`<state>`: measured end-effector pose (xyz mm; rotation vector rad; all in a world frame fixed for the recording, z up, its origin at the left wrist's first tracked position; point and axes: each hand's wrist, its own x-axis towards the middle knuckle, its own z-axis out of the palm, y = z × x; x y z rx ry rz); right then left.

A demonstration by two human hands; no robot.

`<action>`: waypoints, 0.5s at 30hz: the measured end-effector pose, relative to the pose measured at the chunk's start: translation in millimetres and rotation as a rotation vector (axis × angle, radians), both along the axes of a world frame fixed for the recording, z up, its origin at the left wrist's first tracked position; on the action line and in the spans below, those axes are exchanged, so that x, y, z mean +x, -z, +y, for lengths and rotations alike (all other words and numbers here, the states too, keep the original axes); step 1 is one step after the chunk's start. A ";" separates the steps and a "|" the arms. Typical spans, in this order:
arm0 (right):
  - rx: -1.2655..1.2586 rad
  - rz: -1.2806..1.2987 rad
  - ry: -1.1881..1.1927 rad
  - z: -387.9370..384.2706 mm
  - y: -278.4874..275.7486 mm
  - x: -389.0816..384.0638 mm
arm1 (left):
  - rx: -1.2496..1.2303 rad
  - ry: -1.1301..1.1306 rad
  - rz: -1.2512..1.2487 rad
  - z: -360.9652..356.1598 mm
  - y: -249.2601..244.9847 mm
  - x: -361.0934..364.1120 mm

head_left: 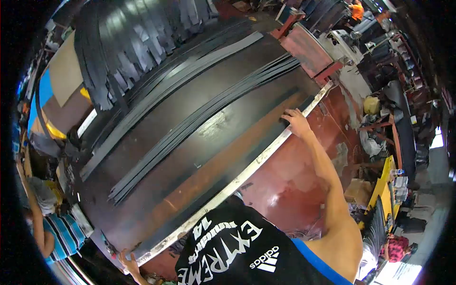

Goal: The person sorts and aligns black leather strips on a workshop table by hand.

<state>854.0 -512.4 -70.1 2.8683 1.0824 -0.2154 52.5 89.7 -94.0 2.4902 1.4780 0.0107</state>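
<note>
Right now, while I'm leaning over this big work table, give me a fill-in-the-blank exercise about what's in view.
1. The right hand and the left hand both rest at the table's pale near ___.
2. The long strips lying across the table are ___ in colour.
3. The wearer's shirt bears the number ___.
4. The person at the left wears a blue ___ shirt.

Missing words: edge; black; 14; striped.

Right hand (297, 122), left hand (127, 260) on table (237, 183) edge
</note>
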 end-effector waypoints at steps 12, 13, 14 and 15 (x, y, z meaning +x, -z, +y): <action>0.147 0.230 0.082 43.6 -39.5 20.5 | -0.010 0.140 -0.073 -37.2 -23.0 119.6; 0.255 0.225 0.148 50.3 -33.9 28.0 | -0.043 0.144 -0.077 -39.9 -29.4 130.2; 0.358 0.224 0.211 56.9 -28.3 32.9 | -0.079 0.141 -0.078 -44.9 -35.9 138.3; 0.397 0.155 0.198 64.6 -28.8 34.8 | -0.124 0.092 -0.039 -46.5 -41.2 145.9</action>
